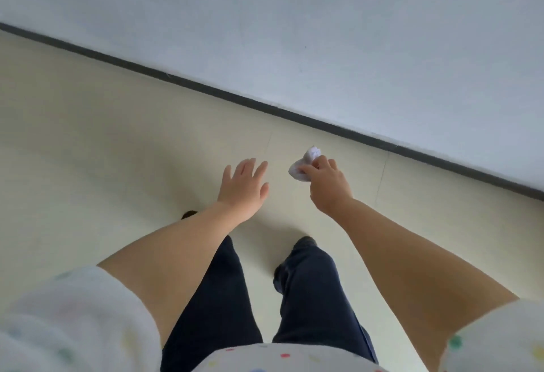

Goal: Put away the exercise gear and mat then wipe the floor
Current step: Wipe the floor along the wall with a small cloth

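R hand (pixel 329 186) pinches crumpled tissue (pixel 306 162), above floor (pixel 117 136); L hand (pixel 245 186) spread, empty. Tissue prob light, soft, tears easily: grip bunched middle.

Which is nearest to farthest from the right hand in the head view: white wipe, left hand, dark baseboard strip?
From the right hand:
1. White wipe, pinched in its fingers, on the wall side.
2. Left hand, open, just to its left.
3. Dark baseboard strip, beyond it where floor meets wall.

Cream floor (pixel 103 136) meets a pale wall (pixel 323 33) at a dark skirting (pixel 235 98).
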`<state>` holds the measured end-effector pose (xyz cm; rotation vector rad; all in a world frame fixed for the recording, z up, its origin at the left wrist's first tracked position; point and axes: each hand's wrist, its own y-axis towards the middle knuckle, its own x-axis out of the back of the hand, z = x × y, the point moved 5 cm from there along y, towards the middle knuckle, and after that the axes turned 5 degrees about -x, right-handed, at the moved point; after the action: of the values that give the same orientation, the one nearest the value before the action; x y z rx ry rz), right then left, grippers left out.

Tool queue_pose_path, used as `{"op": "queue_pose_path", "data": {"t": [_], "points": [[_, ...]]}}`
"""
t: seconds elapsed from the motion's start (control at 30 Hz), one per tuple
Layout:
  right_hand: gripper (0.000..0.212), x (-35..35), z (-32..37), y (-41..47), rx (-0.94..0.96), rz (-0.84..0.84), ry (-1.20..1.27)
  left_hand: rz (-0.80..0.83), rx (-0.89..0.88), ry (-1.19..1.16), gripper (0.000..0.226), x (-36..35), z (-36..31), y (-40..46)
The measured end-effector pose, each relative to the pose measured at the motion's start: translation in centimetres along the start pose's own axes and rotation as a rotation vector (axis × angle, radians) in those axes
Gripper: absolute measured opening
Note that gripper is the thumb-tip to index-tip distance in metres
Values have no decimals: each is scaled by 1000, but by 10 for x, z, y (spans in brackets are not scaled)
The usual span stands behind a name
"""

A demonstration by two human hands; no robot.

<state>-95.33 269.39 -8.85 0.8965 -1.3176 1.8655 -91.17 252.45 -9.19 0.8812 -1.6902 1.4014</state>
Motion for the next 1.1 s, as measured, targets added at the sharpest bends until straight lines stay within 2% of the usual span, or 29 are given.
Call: {"op": "queue_pose_path", "data": {"t": [0.17,0.3,0.47,0.6,0.8,0.93,1.1], "points": [[53,23,67,-37,262,-60,-109,-98,307,-110,58,10,31,-102],[53,11,143,-78,435,-76,-126,-78,548,-201,61,-13,62,-192],[51,-40,238,-140,641,-30,-182,-116,734,-293,61,-54,100,-305],[50,-90,304,-189,680,31,-205,-156,826,-351,61,-87,127,-403],[50,-149,409,-251,824,87,-283,-160,1064,-474,57,-139,180,-541],[50,-168,470,-264,910,93,-349,-188,1149,-564,55,-154,214,-576],[49,-178,536,-238,942,73,-417,-185,1162,-589,56,-156,269,-568]]}}
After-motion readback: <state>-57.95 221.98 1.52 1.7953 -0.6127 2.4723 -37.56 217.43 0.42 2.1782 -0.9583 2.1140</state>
